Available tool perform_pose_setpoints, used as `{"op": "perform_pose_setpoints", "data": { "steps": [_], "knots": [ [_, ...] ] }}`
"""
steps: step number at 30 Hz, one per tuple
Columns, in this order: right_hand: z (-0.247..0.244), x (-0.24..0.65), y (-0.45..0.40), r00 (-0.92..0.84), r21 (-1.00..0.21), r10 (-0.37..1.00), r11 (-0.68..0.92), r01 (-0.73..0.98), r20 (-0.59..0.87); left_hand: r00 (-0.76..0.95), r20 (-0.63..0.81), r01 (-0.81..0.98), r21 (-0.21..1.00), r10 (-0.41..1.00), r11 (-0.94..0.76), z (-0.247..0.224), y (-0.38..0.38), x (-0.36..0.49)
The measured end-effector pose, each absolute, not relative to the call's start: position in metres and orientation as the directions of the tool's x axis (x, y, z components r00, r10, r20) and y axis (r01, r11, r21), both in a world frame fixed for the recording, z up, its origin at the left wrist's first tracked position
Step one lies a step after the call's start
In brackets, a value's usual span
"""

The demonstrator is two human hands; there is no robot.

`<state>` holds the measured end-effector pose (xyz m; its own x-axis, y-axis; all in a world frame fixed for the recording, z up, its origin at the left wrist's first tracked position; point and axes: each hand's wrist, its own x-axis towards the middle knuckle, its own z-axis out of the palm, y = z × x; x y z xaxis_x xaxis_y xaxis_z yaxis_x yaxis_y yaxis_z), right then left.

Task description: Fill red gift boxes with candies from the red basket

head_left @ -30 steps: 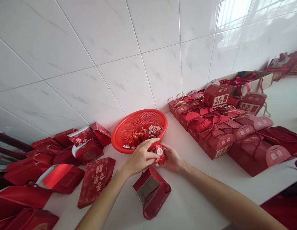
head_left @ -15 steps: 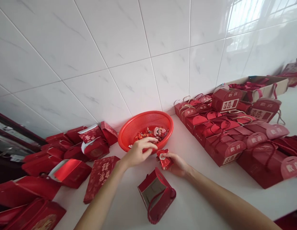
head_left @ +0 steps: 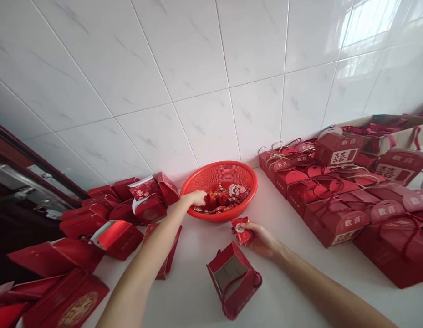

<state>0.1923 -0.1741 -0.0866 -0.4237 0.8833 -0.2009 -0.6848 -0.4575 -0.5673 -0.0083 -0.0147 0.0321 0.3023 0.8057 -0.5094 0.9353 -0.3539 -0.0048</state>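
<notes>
My left hand [head_left: 198, 198] reaches over the near left rim of a red plastic basket [head_left: 197, 175] and is closed, its fingertips on a shiny red-wrapped candy [head_left: 211, 199]. Other wrapped candies [head_left: 236, 190] lie in the basket. Near the front of the basket, my right hand [head_left: 262, 241] is closed around red-wrapped candy [head_left: 242, 231] with a pale round label; how many pieces it holds I cannot tell. Just below that hand stands a red gift box [head_left: 243, 291] with its top open and a cord handle, its grey inside visible.
Closed red gift boxes [head_left: 330, 214] with cord handles crowd the right side, with a cardboard carton [head_left: 399, 136] of red ribbons behind. Opened red boxes [head_left: 120, 239] fill the left. A flat red box [head_left: 168, 259] lies partly behind my left forearm. A tiled wall [head_left: 204, 123] backs the white tabletop.
My left hand has moved from above the basket's front rim down and left into the candies, and its fingers have closed. My right hand still holds its candy. The view has shifted leftward.
</notes>
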Motion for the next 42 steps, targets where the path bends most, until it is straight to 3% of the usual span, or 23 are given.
{"op": "perform_pose_setpoints", "data": {
  "steps": [6,11,21,27,31,36,42],
  "knots": [
    [-0.088,0.193,-0.175,-0.406,-0.578,0.890,-0.445,-0.684,-0.205,0.282,-0.538,0.941,-0.007,0.795,-0.339,0.023,-0.013,-0.004],
    [-0.087,0.193,-0.175,-0.407,-0.591,0.891,-0.441,-0.676,-0.199,0.293,-0.462,0.950,0.043,0.837,-0.308,0.021,-0.011,-0.013],
    [-0.083,0.193,-0.176,-0.408,-0.594,0.889,-0.447,-0.669,-0.210,0.457,-0.081,0.803,0.466,0.886,-0.372,0.032,-0.015,-0.032],
    [-0.082,0.194,-0.176,-0.407,-0.599,0.883,-0.461,-0.654,-0.235,0.433,0.083,0.703,0.592,0.897,-0.394,0.047,-0.035,-0.043],
    [-0.082,0.195,-0.176,-0.405,-0.608,0.881,-0.464,-0.644,-0.243,0.446,0.090,0.636,0.668,0.890,-0.386,0.058,-0.064,-0.045],
    [-0.085,0.196,-0.176,-0.412,-0.629,0.880,-0.462,-0.626,-0.237,0.626,0.017,0.486,0.773,0.779,-0.408,0.082,-0.121,-0.037],
    [-0.085,0.197,-0.176,-0.416,-0.654,0.880,-0.455,-0.604,-0.228,0.819,-0.057,0.467,0.645,0.571,-0.605,0.109,-0.183,-0.017]
  ]
}}
